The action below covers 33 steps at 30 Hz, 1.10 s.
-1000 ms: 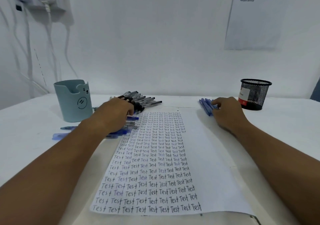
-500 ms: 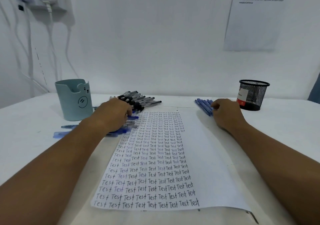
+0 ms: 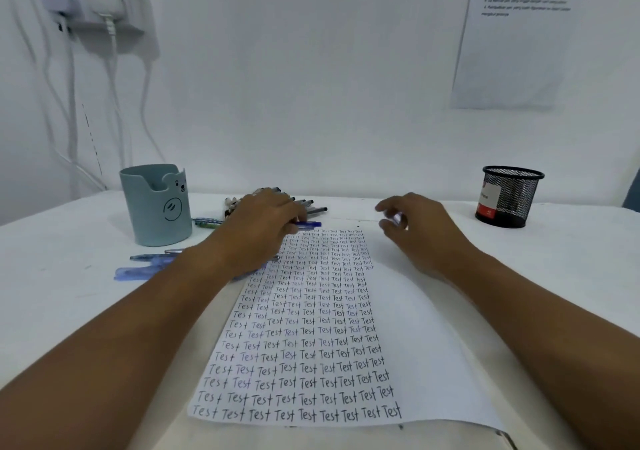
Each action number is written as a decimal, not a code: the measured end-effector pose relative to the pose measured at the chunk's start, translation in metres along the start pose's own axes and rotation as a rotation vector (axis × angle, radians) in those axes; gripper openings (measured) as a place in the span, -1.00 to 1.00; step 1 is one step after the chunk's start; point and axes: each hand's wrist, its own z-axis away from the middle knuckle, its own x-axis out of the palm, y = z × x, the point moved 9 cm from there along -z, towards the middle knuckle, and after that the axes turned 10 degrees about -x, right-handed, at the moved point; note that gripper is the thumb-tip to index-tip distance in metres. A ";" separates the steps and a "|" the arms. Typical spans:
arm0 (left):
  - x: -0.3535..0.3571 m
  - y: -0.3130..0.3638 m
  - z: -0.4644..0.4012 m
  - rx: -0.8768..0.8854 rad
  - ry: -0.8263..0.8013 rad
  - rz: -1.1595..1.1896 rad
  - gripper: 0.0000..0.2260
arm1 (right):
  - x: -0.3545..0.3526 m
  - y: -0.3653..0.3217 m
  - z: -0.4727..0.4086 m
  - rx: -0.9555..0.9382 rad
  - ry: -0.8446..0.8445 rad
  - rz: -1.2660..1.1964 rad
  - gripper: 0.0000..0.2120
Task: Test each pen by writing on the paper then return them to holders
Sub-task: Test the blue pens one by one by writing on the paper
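Reaching over the black pens (image 3: pixel 304 204) beside the paper (image 3: pixel 398 311), the left hand (image 3: pixel 256 231) pinches a blue pen (image 3: pixel 310 224); whether the right hand (image 3: pixel 422 231) grips anything, I cannot tell. Loose pens could roll off the tabletop (image 3: pixel 571 259).

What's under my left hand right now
Your left hand rests on a pile of pens: black ones fan out past the fingers, one blue pen pokes out beside them. Any pens beneath the palm are covered.
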 end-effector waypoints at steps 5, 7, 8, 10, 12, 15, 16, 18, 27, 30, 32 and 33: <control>0.000 0.024 0.000 0.113 0.036 0.013 -0.84 | 0.007 -0.053 0.000 -0.138 -0.074 -0.188 -0.84; 0.000 0.028 0.000 0.130 0.031 0.022 -0.83 | 0.007 -0.065 0.000 -0.177 -0.067 -0.220 -0.84; 0.000 0.029 0.001 0.132 0.031 0.026 -0.82 | 0.008 -0.069 0.000 -0.191 -0.066 -0.221 -0.85; 0.000 0.030 0.001 0.129 0.026 0.038 -0.81 | 0.007 -0.072 0.001 -0.193 -0.061 -0.228 -0.87; -0.001 0.032 0.002 0.139 0.027 0.047 -0.81 | 0.006 -0.070 0.000 -0.172 -0.043 -0.240 -0.87; -0.002 0.036 0.002 0.141 0.040 0.046 -0.80 | 0.005 -0.065 0.001 -0.122 -0.024 -0.285 -0.88; -0.003 0.036 0.001 0.135 0.048 0.048 -0.79 | 0.004 -0.063 0.001 -0.096 -0.014 -0.319 -0.90; -0.002 0.032 0.001 0.101 0.062 0.061 -0.79 | 0.001 -0.056 0.001 -0.027 0.025 -0.395 -0.92; -0.007 0.011 0.002 -0.035 0.062 0.056 -0.80 | -0.012 -0.026 0.009 0.254 0.225 -1.009 -0.93; -0.013 0.022 0.002 0.025 0.087 0.063 -0.74 | -0.003 -0.029 0.011 0.305 0.209 -1.238 -0.88; -0.013 0.029 0.002 0.052 0.072 0.060 -0.70 | 0.004 -0.036 0.011 0.296 0.149 -1.273 -0.86; -0.014 0.032 0.002 0.058 0.080 0.054 -0.68 | 0.005 -0.040 0.011 0.283 0.132 -1.279 -0.88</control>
